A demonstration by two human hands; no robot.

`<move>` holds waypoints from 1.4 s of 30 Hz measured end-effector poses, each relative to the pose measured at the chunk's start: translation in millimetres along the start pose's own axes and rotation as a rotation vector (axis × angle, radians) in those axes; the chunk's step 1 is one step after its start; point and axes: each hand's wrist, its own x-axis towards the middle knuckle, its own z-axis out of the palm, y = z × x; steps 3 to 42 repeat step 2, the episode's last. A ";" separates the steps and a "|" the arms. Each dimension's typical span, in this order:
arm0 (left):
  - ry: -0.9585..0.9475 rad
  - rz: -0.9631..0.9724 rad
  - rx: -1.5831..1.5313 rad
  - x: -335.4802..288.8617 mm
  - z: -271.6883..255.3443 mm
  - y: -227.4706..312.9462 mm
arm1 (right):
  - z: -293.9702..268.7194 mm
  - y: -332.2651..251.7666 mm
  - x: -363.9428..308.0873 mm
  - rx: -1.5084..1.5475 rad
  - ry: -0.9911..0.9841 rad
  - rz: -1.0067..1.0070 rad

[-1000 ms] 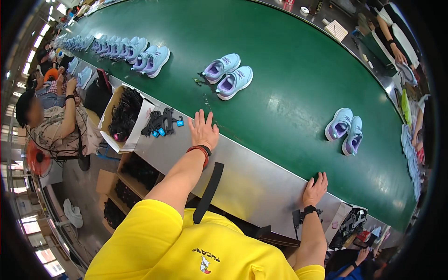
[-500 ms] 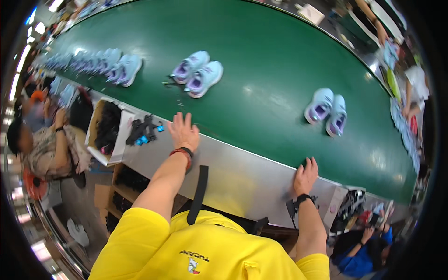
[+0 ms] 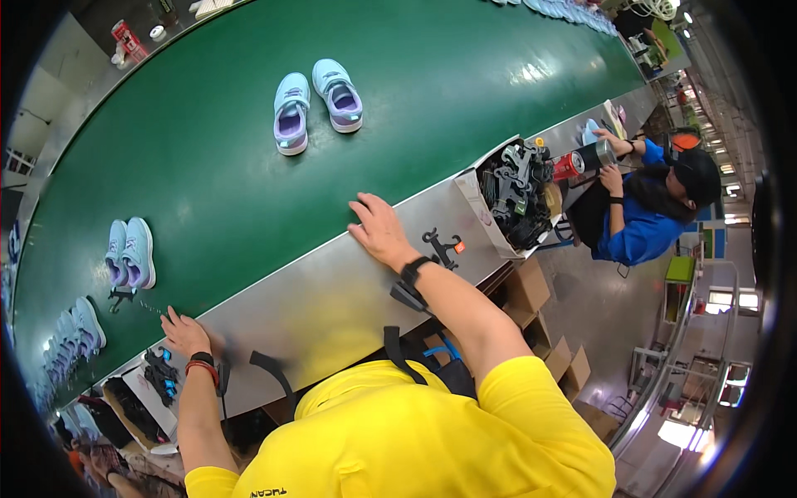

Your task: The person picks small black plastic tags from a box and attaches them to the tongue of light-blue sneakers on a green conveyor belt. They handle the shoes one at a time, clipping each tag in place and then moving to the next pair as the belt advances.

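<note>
My left hand point(image 3: 184, 334) lies flat and open on the steel ledge point(image 3: 332, 290) that runs along the near edge of the green conveyor belt point(image 3: 432, 108), fingers spread and holding nothing; its fingertips reach just to the line where steel meets belt. My right hand point(image 3: 378, 232) is flat too, palm down and empty, at the same edge farther right, with the fingertips resting on the green. Just beside that hand, on the steel, lies a small black plastic clip with an orange tab point(image 3: 444, 246), apart from my fingers. The nearest shoes to my left hand are a pale blue pair with lilac lining point(image 3: 130, 253) near the belt's left end, just beyond the edge, with a small dark piece point(image 3: 120, 295) lying in front of them that I cannot make out. A second pair point(image 3: 317, 104) stands in the middle of the belt, well apart from both hands. More shoes point(image 3: 76, 328) at the far left are squeezed by the rim of the view and partly cut off. By my left wrist sits a heap of black clips with blue tabs point(image 3: 158, 373), half hidden by my arm. At the ledge's right end an open box of dark clips point(image 3: 515, 191) shows only as a tangle. Beyond it a seated person in blue point(image 3: 643, 216) handles something I cannot identify.
</note>
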 end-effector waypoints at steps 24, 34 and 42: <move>-0.056 -0.065 -0.014 1.1 -14.0 7.3 | -20.0 4.5 -15.7 0.005 -0.011 -0.015; -0.056 -0.065 -0.014 1.1 -14.0 7.3 | -20.0 4.5 -15.7 0.005 -0.011 -0.015; -0.056 -0.065 -0.014 1.1 -14.0 7.3 | -20.0 4.5 -15.7 0.005 -0.011 -0.015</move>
